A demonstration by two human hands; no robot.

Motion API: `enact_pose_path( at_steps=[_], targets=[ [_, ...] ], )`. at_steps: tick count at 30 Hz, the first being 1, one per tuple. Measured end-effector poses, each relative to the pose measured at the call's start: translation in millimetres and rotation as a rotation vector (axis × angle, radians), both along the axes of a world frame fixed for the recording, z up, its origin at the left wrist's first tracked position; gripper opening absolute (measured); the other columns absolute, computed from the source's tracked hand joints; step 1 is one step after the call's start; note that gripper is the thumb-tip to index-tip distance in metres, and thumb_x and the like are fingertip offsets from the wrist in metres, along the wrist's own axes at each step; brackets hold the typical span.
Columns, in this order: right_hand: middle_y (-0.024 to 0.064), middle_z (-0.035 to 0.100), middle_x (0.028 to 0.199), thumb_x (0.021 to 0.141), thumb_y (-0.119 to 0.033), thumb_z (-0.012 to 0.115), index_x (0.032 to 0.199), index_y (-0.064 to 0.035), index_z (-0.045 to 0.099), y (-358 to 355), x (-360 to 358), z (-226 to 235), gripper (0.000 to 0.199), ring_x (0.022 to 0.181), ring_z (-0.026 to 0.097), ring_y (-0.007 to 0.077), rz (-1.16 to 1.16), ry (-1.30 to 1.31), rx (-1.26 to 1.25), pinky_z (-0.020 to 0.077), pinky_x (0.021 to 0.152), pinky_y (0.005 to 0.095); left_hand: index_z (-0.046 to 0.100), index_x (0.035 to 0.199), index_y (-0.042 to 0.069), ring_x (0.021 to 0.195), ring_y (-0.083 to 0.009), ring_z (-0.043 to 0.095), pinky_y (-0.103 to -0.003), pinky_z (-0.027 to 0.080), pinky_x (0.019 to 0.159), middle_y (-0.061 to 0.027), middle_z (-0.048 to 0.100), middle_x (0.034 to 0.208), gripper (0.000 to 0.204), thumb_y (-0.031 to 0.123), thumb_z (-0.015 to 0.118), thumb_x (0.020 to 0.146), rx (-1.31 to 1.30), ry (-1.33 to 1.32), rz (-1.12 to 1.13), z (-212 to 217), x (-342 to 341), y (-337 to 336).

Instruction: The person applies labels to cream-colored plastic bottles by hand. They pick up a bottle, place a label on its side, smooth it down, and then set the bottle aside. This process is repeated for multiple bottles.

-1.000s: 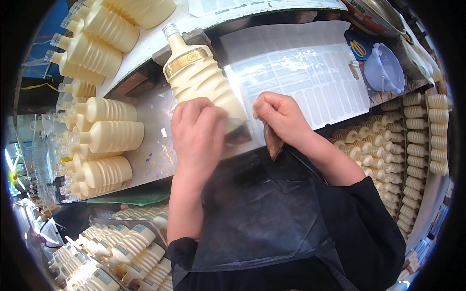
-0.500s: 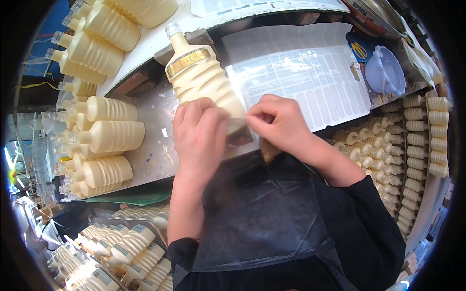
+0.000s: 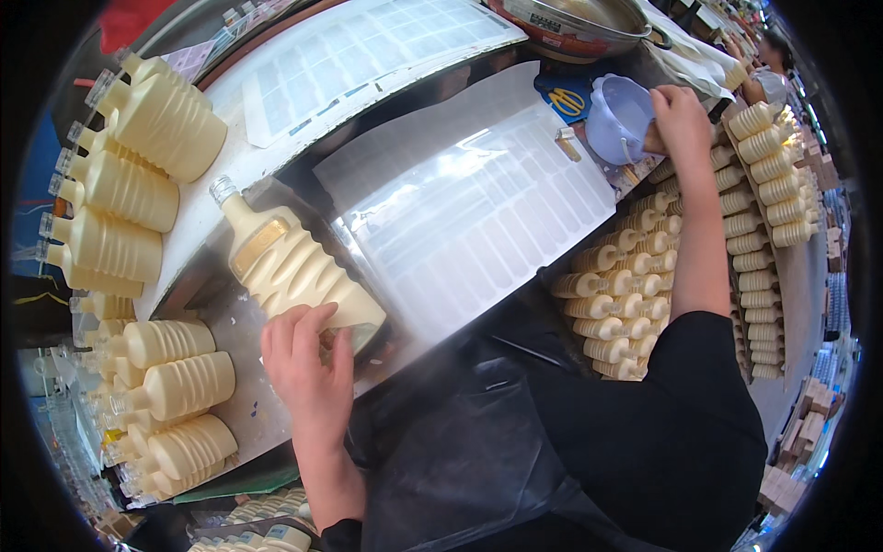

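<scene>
A cream ribbed bottle (image 3: 299,262) with a clear neck and a gold band lies tilted on the work surface, its neck toward the far left. My left hand (image 3: 308,373) is at its base, with bent fingers and thumb against the lower edge. At the far right, my right hand (image 3: 682,120) reaches over the rim of a small lavender bucket (image 3: 612,124). Its fingertips are hidden there, so I cannot see what they touch. Between the bottle and the bucket lies a translucent sheet of long labels (image 3: 487,202).
Cream bottles (image 3: 179,386) are stacked at the left, with more (image 3: 616,304) below the surface's right side. Yellow-handled scissors (image 3: 566,99) lie beside the bucket. A metal pan (image 3: 579,28) stands behind it. Another label sheet (image 3: 368,64) covers the raised ledge. A person (image 3: 773,69) is far right.
My right hand has left the bottle's base and moved right to the bucket. My left hand remains at the base, its fingers now more spread. The whole view has shifted and turned.
</scene>
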State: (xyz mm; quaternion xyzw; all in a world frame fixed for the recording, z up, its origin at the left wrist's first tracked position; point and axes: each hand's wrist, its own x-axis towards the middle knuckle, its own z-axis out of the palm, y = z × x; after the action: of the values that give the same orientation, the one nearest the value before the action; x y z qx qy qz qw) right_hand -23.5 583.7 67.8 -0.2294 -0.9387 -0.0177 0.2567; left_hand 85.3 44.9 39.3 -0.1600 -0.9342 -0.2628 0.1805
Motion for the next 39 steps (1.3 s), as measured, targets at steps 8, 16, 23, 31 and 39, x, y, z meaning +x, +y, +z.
enact_pose_path(
  at_steps=[8, 16, 23, 31, 39],
  targets=[
    [0.0195, 0.072, 0.113, 0.089, -0.023, 0.07, 0.129, 0.0036, 0.066, 103.7, -37.3, -47.4, 0.048, 0.097, 0.069, 0.0255, 0.325, -0.583, -0.375, 0.0521, 0.092, 0.0352, 0.07, 0.107, 0.009, 0.098, -0.0333, 0.059, -0.042, 0.047, 0.086, -0.011, 0.065, 0.102, 0.035, 0.002, 0.078, 0.074, -0.006, -0.014, -0.016, -1.2, -3.1, -5.8],
    [0.0072, 0.069, 0.078, 0.094, -0.031, 0.071, 0.092, -0.001, 0.073, -53.8, -24.6, 11.3, 0.03, 0.075, 0.065, 0.0143, 0.324, -0.252, -0.253, 0.0504, 0.069, 0.0327, 0.07, 0.106, 0.006, 0.097, -0.032, 0.059, -0.04, 0.047, 0.087, -0.011, 0.065, 0.102, 0.033, 0.003, 0.078, 0.075, 0.058, -0.044, -0.025, -2.1, -3.3, -7.7],
    [0.0034, 0.066, 0.082, 0.082, -0.016, 0.081, 0.109, -0.004, 0.072, -270.3, 59.3, -29.2, 0.031, 0.073, 0.063, 0.0099, 1.204, -0.571, -0.915, 0.0481, 0.063, 0.0266, 0.07, 0.108, 0.007, 0.091, -0.0319, 0.058, -0.042, 0.047, 0.081, -0.0094, 0.064, 0.099, 0.031, 0.003, 0.073, 0.077, 0.051, 0.012, -0.042, -5.4, -4.7, -8.4],
    [0.0129, 0.066, 0.089, 0.083, -0.042, 0.079, 0.13, -0.0035, 0.054, -366.9, 79.6, -63.1, 0.066, 0.079, 0.066, 0.0284, 0.889, -0.475, -1.049, 0.0522, 0.074, 0.0371, 0.069, 0.115, 0.007, 0.104, -0.0342, 0.061, -0.043, 0.048, 0.091, -0.0136, 0.065, 0.113, 0.038, -0.001, 0.068, 0.078, 0.175, 0.037, -0.009, -14.1, 1.0, -13.7],
    [-0.0035, 0.06, 0.09, 0.104, -0.029, 0.051, 0.104, -0.0064, 0.076, -322.4, 46.2, -102.3, 0.034, 0.089, 0.054, 0.0073, 0.622, -0.437, -1.748, 0.0415, 0.087, 0.0226, 0.066, 0.123, 0.005, 0.116, -0.0323, 0.056, -0.042, 0.044, 0.1, -0.0153, 0.06, 0.126, 0.038, 0.004, 0.068, 0.085, 0.327, 0.078, 0.115, -32.4, 12.5, -19.1]
  ],
)
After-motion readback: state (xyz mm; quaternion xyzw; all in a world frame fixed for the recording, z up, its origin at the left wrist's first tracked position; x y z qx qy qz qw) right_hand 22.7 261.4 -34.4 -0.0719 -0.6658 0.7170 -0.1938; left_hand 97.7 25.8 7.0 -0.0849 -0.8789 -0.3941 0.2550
